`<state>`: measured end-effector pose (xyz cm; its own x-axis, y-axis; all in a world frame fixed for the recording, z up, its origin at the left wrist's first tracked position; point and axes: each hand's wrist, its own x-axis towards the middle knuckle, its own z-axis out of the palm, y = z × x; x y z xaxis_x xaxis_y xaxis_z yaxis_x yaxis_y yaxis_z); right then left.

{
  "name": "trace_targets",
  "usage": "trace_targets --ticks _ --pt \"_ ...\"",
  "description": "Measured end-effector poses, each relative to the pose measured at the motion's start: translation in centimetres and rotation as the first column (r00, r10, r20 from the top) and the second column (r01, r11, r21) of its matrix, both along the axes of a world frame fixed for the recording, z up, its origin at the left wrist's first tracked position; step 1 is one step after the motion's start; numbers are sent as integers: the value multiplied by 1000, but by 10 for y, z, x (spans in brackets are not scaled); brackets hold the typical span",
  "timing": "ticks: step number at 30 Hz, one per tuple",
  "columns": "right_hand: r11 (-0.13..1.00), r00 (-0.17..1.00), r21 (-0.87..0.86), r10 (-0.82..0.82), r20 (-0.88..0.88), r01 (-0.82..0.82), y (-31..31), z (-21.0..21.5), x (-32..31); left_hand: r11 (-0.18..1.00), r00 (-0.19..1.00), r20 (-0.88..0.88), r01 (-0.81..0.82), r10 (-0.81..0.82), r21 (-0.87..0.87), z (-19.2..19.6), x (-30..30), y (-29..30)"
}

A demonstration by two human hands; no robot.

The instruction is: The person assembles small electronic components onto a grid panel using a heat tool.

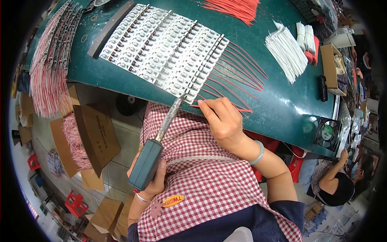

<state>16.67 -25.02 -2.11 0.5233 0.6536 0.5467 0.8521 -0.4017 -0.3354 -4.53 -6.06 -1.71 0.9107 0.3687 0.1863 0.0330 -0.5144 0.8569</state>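
Note:
My left hand [160, 177] is wrapped round the dark green body of a soldering iron [146, 166]. Its long, stained metal barrel slants up to the near right corner of a white panel of small circuit boards [161, 50]. There the tip is at the last board, and I cannot tell whether it touches. My right hand [225, 124] is closed in a pinch just right of that corner, on the end of a thin red wire [194, 105]. Several more red wires [246, 66] run rightward from the panel's right edge.
A dark bar [111, 30] lies along the panel's left edge. Beyond are loose red wires [238, 9] and white wires [287, 54]. Wired strips [52, 60] hang over the table's left side, above a carton [98, 133]. A small fan [327, 132] stands at the right; a co-worker [336, 183] sits past it.

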Motion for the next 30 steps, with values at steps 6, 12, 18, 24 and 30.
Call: trace_targets --ticks 6,12,18,24,30 --pt "999 999 34 5 -36 -3 8 8 1 988 999 -14 -36 34 -152 -3 -7 4" --pt "994 995 103 -16 -94 26 37 10 5 977 994 -32 -104 100 -186 -2 -4 8" --pt "997 994 80 1 -107 8 56 3 9 984 994 -56 -101 94 -148 -5 -2 15" --pt "997 996 47 -61 -71 65 67 3 12 985 988 -23 -154 153 -78 -5 13 18" --pt "999 999 16 -45 -29 46 70 2 14 985 985 -12 -171 171 -31 -5 19 21"
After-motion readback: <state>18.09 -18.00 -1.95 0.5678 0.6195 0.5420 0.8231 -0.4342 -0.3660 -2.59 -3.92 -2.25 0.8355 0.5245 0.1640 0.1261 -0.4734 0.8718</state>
